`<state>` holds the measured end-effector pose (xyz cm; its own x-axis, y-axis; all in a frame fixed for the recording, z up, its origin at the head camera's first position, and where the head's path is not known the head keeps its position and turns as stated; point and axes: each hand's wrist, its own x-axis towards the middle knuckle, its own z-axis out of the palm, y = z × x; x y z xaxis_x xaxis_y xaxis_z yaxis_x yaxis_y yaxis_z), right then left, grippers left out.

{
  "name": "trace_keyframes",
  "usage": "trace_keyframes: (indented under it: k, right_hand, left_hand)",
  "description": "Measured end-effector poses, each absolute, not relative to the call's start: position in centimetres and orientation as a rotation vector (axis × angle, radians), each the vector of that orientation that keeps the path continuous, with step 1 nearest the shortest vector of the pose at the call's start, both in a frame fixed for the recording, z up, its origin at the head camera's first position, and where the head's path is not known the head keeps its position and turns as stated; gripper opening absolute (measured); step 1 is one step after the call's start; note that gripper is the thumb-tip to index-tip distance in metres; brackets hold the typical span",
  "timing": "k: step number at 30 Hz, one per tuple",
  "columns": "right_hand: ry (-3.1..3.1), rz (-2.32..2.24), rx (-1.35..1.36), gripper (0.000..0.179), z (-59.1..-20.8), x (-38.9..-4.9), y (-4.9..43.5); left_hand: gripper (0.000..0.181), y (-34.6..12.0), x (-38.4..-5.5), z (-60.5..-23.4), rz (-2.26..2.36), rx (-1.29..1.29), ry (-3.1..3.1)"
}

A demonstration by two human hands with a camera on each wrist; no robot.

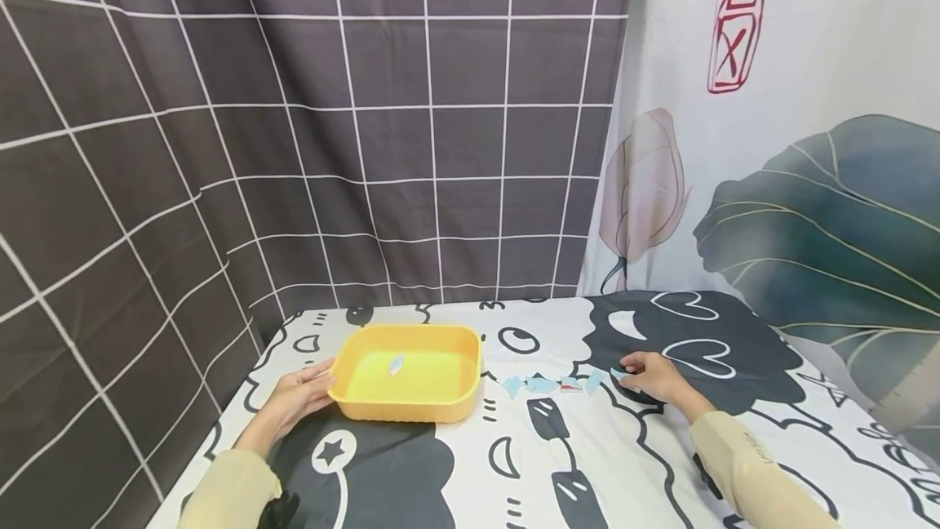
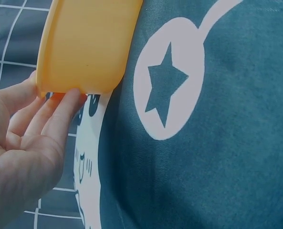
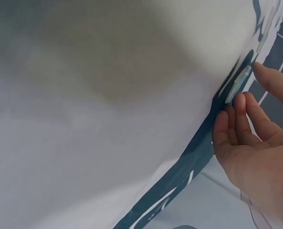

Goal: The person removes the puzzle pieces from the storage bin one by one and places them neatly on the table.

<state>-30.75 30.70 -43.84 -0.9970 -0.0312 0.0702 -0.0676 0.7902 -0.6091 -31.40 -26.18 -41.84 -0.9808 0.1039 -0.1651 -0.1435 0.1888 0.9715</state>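
Observation:
The yellow plastic basin (image 1: pixel 407 413) sits on the patterned cloth, a small blue-and-white flat piece (image 1: pixel 396 364) inside it. My left hand (image 1: pixel 297 395) grips the basin's left end, the thumb near its rim and the other fingers beneath the edge in the left wrist view. To the right, my right hand (image 1: pixel 652 375) pinches a small light-blue flat piece (image 3: pixel 238 85) by its edges, close to the cloth. Left of that hand, several similar pieces lie in a row, among them a light-blue one (image 1: pixel 512 385) and one with red (image 1: pixel 569 384).
A black-and-white cartoon cloth (image 1: pixel 507 496) covers the table. Behind it hangs a dark grid curtain (image 1: pixel 470 145); a white curtain with flower and leaf prints (image 1: pixel 661 39) hangs at the right. The basin stands left of the row of pieces.

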Motion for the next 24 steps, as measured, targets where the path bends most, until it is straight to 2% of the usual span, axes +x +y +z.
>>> trace_keyframes:
  k: [6, 14, 24]
  right_hand:
    - [-2.903, 0.989, 0.003, 0.045, -43.4, -30.9, 30.9]
    - [-2.847, 0.969, -0.013, 0.044, -42.5, -31.8, 30.1]
    - [-2.815, 1.002, 0.023, 0.044, -41.1, -33.4, 26.3]
  left_hand:
    - [0.064, -26.1, -31.5, -41.6, 1.876, -0.042, 2.266]
    - [0.063, -25.9, -31.3, -41.7, 1.891, -0.046, 2.254]
    - [0.063, -25.9, -31.3, -41.6, 1.893, -0.064, 2.261]
